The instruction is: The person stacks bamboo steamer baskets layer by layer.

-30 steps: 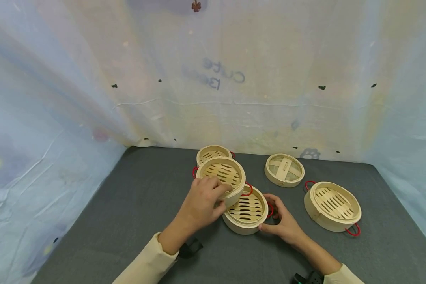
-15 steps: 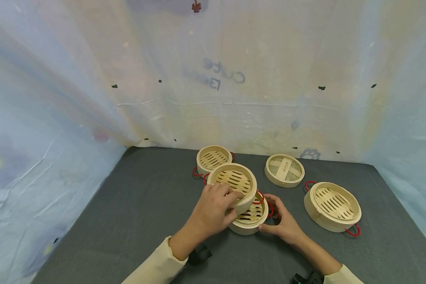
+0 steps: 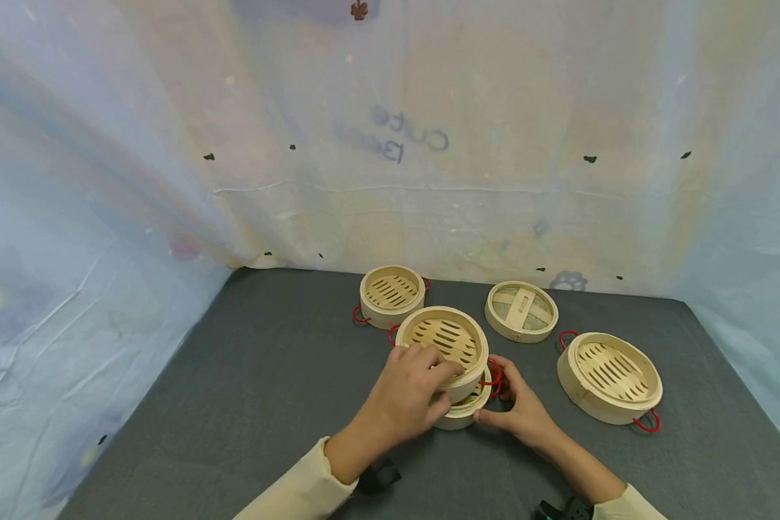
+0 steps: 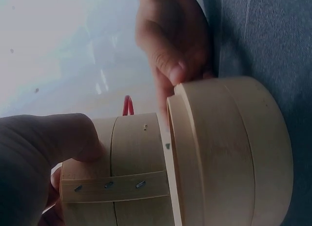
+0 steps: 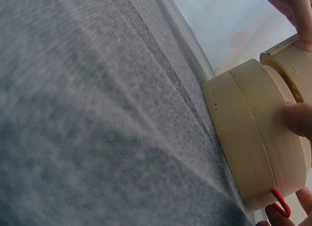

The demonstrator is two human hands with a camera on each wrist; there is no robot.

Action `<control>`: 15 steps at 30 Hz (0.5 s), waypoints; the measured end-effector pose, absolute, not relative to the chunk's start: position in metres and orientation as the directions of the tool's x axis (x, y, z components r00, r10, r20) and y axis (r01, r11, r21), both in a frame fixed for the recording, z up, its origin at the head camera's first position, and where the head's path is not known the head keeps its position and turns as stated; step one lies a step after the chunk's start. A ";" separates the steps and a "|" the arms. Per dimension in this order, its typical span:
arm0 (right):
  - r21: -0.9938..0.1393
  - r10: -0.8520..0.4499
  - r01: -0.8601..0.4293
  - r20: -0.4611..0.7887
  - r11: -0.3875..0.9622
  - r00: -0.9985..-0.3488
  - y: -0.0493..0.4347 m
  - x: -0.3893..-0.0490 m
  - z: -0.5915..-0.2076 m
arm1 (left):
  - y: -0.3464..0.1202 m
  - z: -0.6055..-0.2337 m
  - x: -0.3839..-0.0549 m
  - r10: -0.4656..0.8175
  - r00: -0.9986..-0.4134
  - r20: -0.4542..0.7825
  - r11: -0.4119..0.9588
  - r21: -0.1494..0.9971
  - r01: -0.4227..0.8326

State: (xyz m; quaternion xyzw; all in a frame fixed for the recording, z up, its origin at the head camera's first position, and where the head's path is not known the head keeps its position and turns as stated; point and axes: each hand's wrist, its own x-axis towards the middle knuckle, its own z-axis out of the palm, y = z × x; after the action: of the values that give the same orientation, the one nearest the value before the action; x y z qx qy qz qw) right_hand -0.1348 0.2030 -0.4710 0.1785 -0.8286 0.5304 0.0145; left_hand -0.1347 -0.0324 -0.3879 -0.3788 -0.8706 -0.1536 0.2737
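My left hand (image 3: pixel 406 393) pinches the near left rim of a round bamboo steamer basket (image 3: pixel 443 334) with a slatted floor and red loop handles, thumb outside and fingers inside. It hangs over a second bamboo steamer basket (image 3: pixel 453 421), covering most of it. A narrow gap shows between the held basket (image 4: pixel 139 143) and the lower basket (image 4: pixel 229 148) in the left wrist view. My right hand (image 3: pixel 520 408) grips the lower one's right side, thumb in front and fingers behind, near its red handle (image 5: pixel 281 203). That lower basket stands on the grey cloth.
Behind the hands stands a smaller-looking slatted basket (image 3: pixel 390 290) with red handles. A bamboo lid (image 3: pixel 521 312) with a cross strap lies at the back. Another steamer basket (image 3: pixel 609 377) sits to the right. A pale patterned curtain (image 3: pixel 390 144) borders the grey table (image 3: pixel 266 375).
My left hand has carried its basket rightward and toward me, from beside the rear basket to over the lower one. My right hand has stayed in place.
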 end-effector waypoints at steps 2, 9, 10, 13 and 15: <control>-0.873 -0.277 -0.311 0.214 0.376 -0.937 0.203 -0.134 -0.471 | -0.030 -0.388 -0.134 0.578 -0.559 0.594 0.664 0.054 0.746; -0.888 -0.268 -0.289 0.199 0.357 -0.943 0.202 -0.134 -0.471 | -0.022 -0.389 -0.133 0.589 -0.546 0.595 0.661 0.032 0.749; -0.894 -0.271 -0.288 0.199 0.344 -0.942 0.202 -0.134 -0.471 | -0.022 -0.390 -0.133 0.591 -0.547 0.592 0.660 0.034 0.750; -0.901 -0.277 -0.296 0.210 0.317 -0.937 0.202 -0.135 -0.471 | -0.020 -0.391 -0.132 0.596 -0.555 0.580 0.660 0.040 0.750; -0.901 -0.274 -0.296 0.212 0.316 -0.938 0.202 -0.135 -0.471 | -0.018 -0.391 -0.132 0.597 -0.561 0.573 0.661 0.044 0.749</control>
State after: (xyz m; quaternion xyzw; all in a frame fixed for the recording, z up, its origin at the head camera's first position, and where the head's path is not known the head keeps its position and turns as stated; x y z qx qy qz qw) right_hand -0.1349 0.2024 -0.4709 0.1756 -0.8112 0.5577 0.0101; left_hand -0.1319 -0.0184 -0.3911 -0.3860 -0.8718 -0.1428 0.2656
